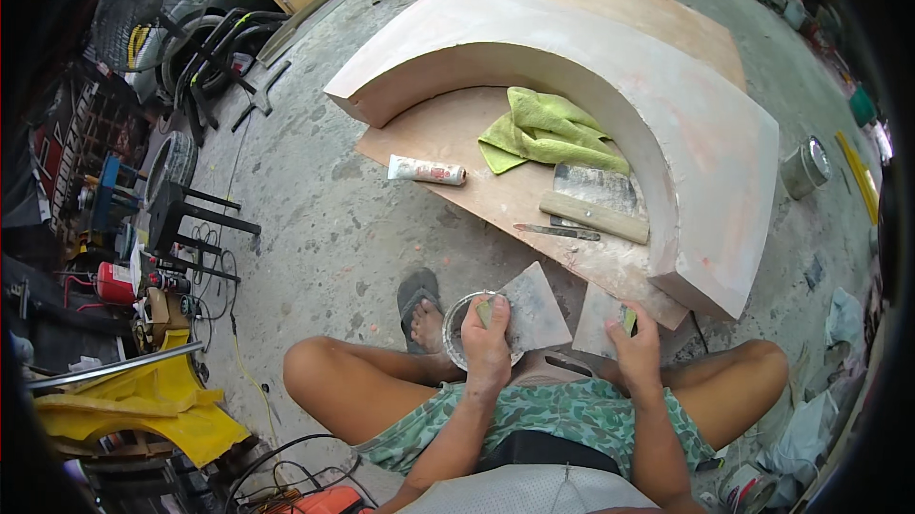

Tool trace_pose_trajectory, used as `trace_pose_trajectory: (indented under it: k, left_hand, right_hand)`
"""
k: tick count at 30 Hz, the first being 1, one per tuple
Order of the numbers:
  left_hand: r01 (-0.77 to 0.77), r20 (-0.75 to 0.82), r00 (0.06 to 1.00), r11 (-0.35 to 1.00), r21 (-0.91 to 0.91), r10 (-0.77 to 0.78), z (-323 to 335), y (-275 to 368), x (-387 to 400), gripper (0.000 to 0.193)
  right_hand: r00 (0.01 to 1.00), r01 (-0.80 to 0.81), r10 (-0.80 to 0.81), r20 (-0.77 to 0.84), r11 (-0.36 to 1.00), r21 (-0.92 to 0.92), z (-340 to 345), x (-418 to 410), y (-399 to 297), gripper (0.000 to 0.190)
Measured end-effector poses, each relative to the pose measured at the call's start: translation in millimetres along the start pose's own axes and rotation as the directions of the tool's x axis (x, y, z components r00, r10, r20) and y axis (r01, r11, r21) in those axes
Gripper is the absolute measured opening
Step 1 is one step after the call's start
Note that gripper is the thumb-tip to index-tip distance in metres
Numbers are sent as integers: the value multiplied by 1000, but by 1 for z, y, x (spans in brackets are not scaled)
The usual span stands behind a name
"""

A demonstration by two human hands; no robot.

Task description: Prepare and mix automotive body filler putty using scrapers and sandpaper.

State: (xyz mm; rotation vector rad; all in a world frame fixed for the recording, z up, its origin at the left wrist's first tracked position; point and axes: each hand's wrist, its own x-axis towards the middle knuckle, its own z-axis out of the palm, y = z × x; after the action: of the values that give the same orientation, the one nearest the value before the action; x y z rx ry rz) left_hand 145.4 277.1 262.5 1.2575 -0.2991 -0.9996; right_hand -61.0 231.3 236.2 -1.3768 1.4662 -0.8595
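My left hand grips the yellow-green handle of a wide filler spreader, its flat blade smeared with grey filler. Beneath that hand is a round tin with a white-crusted rim; its contents are mostly hidden. A second spreader is held in my right hand, its blade pointing towards the first, with a gap between them. Ahead lies a plywood board carrying a large pale arch-shaped piece, its surface coated in whitish-pink filler.
Inside the arch lie a green cloth, a wooden-handled scraper and a thin blade. A squeeze tube rests at the board's edge. A black stool and yellow panel are left; a metal can stands right.
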Motion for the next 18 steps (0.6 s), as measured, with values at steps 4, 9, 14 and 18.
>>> trace_pose_trajectory:
  k: [4, 9, 14, 18]
  left_hand:
    - [105, 74, 992, 991, -85, -99, -9, -20, -3, 22]
    - [221, 136, 957, 949, 226, -256, -6, -39, -13, 33]
    - [279, 305, 899, 948, 151, -313, -14, -42, -5, 30]
    - [228, 409, 868, 958, 174, -281, -10, -23, -6, 21]
  right_hand:
    - [956, -245, 173, 236, 914, 324, -2, -8, -15, 29]
    - [935, -271, 155, 318, 891, 363, 2, -16, -19, 29]
    - [963, -250, 155, 220, 821, 514, 16, -10, -4, 30]
    - [925, -377, 220, 308, 618, 690, 6, 0, -17, 37]
